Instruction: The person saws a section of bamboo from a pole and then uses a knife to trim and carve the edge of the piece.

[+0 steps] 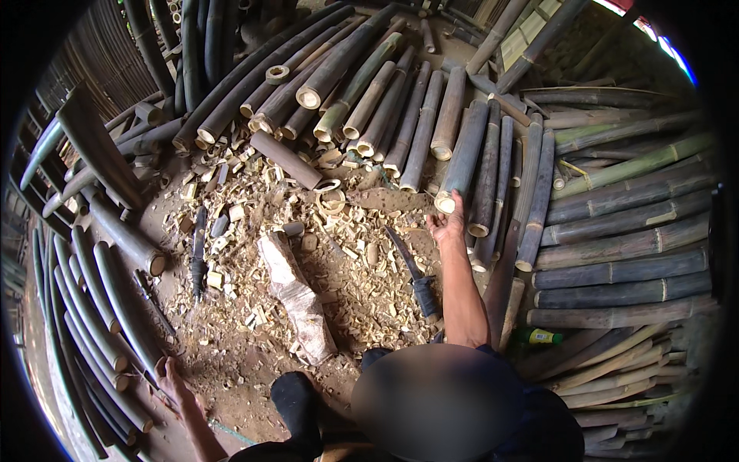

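The right hand [448, 225] touches a bamboo tube [464, 158]; the left hand [175, 385] is near-left (cannot tell either grip). Best support the tube evenly.

A brown, earthy floor [245, 391] is spreading across the room, its middle disappearing under pale shavings [362, 312] that are thinning out toward the lower left. At the upper left, slats [100, 65] are standing close together like a wall, and nearer, a dark board [100, 150] is slanting. Toward the upper right, a pale panel [530, 35] is showing beside deep shade, while daylight [668, 50] is glaring in at the edge.
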Tool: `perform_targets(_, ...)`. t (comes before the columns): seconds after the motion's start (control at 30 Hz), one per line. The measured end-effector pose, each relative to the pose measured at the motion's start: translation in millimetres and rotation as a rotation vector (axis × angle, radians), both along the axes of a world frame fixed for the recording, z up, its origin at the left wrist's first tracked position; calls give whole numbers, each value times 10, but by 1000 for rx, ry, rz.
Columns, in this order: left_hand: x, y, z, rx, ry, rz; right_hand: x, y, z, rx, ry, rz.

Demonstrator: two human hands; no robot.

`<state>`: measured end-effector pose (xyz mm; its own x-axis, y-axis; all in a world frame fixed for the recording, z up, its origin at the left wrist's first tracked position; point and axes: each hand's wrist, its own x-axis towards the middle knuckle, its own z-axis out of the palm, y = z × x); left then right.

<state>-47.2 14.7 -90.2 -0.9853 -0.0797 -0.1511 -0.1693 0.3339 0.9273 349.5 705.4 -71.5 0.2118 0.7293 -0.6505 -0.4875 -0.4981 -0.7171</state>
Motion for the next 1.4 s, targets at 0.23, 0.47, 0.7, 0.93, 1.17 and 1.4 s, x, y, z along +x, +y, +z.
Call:
perform_targets(0.23, -31, 431, 339, -172, 407, -479, 413, -575, 554, 281, -182, 325)
perform_targets(0.47, 311, 2057, 1488, -472, 810, -724, 617, -1624, 1148, 568, -331, 735)
perform_targets(0.7, 723, 2804, 1890, -571, 1261, -899, 607, -2106, 1807, 537, 77, 1277)
perform_targets(0.93, 659, 2527, 1981, -502, 1118, -1067, 155, -2138, 1450, 48, 590, 1266)
perform_targets(1.17, 517, 2513, 1689, -560, 691, -1072, -749, -3225, 256, 774, -951, 1673)
perform_targets(1.4, 377, 2215, 1382, -604, 551, -1182, -742, -3402, 174, 711, -668, 1545)
